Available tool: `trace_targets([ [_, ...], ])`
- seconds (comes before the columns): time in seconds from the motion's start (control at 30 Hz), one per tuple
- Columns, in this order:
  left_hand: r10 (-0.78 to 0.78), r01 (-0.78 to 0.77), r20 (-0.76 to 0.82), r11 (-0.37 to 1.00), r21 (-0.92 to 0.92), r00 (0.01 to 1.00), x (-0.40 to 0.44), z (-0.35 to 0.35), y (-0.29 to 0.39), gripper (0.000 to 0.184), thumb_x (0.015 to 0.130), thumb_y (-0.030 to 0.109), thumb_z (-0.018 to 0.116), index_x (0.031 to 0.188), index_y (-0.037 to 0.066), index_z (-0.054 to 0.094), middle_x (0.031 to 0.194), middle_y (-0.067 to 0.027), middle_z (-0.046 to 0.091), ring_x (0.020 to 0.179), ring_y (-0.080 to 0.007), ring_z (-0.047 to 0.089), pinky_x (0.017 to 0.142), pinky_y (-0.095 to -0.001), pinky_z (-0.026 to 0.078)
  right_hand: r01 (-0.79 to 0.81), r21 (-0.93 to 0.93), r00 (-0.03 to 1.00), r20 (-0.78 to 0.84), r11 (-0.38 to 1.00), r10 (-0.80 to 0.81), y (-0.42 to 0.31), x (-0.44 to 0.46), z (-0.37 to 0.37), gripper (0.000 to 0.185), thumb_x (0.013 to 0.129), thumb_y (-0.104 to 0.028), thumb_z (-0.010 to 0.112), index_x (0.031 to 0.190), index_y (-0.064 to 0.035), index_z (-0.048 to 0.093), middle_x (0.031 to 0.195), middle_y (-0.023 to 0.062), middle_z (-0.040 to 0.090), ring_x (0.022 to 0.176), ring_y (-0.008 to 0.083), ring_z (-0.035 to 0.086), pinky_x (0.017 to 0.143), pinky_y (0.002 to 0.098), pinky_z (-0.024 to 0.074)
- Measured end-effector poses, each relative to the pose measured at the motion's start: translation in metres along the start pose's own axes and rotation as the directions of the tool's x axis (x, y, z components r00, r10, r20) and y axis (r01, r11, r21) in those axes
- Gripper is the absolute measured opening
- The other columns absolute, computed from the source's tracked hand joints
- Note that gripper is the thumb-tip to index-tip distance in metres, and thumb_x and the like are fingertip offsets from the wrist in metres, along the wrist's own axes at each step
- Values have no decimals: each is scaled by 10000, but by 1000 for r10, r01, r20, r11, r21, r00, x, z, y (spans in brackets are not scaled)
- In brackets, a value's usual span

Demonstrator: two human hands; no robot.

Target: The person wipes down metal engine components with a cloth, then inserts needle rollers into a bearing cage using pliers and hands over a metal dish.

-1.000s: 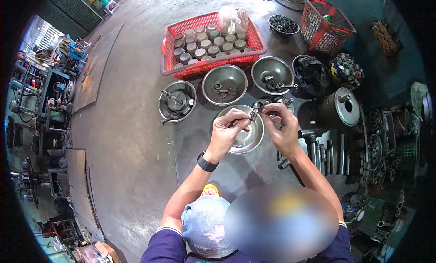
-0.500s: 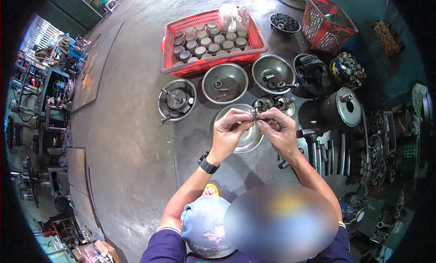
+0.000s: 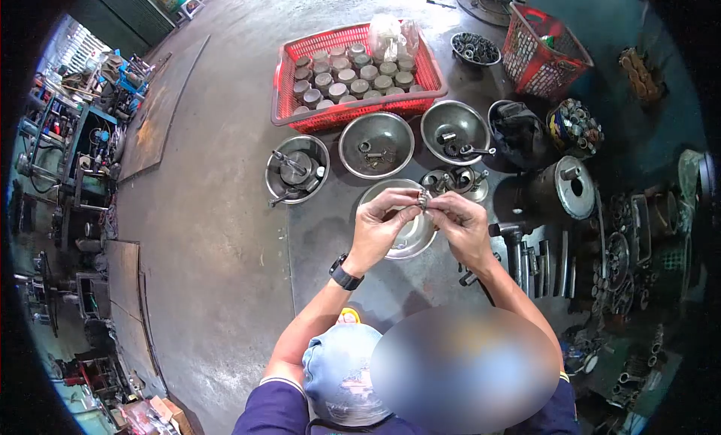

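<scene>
Between my two hands is a small ribbed metal ring [image 3: 424,200], like a roller bearing cage, seen nearly edge-on. My left hand [image 3: 381,223] pinches its left side between thumb and fingers. On the other side, my right hand [image 3: 462,225] has its thumb and fingertips closed on the same ring. Both hands are over a shallow metal bowl [image 3: 411,247] that holds a small bright piece. Just beyond the right hand lie round metal parts [image 3: 469,181] on the floor.
A red basket [image 3: 360,118] of metal cylinders stands beyond three bowls: left [image 3: 279,146], middle [image 3: 405,153] and right [image 3: 481,123]. A metal drum [image 3: 556,187] and several rods [image 3: 552,270] are on the right. Another red basket [image 3: 518,52] stands at the back.
My right hand has come in from slightly apart and closed on the ring beside my left hand. The ring has turned more edge-on. The whole view has shifted slightly.
</scene>
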State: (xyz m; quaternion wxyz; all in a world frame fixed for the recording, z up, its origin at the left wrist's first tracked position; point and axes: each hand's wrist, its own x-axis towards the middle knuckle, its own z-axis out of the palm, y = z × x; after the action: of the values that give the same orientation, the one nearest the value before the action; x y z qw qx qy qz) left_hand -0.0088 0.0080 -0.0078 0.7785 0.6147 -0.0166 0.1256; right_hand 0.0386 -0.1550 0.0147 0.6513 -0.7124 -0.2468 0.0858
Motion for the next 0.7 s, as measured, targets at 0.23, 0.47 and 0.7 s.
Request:
trace_targets([
  [0.23,-31,42,-118,995,93,993,-9,-35,14,93,823,33,643,898,-22,638,1089,-109,602,857,-124,601,751,-265,508,-165,-73,985,29,984,168,-2,25,28,138,811,2,610,942,27,645,825,78,662,707,98,600,636,236,479],
  [0.47,-116,114,-157,993,-21,981,-23,-89,5,295,846,43,618,1121,4,517,1014,-60,599,860,-109,593,716,-259,526,50,-394,991,136,918,4,5,34,62,163,761,-36,648,921,-5,651,824,123,646,740,202,641,652,288,501],
  [0.7,-106,102,57,993,57,993,3,-95,5,285,791,81,670,1068,42,618,961,-28,560,866,-102,552,709,-223,470,-291,-374,954,-47,881,296,18,16,58,164,784,-40,632,940,-2,662,829,121,669,700,170,640,636,276,500],
])
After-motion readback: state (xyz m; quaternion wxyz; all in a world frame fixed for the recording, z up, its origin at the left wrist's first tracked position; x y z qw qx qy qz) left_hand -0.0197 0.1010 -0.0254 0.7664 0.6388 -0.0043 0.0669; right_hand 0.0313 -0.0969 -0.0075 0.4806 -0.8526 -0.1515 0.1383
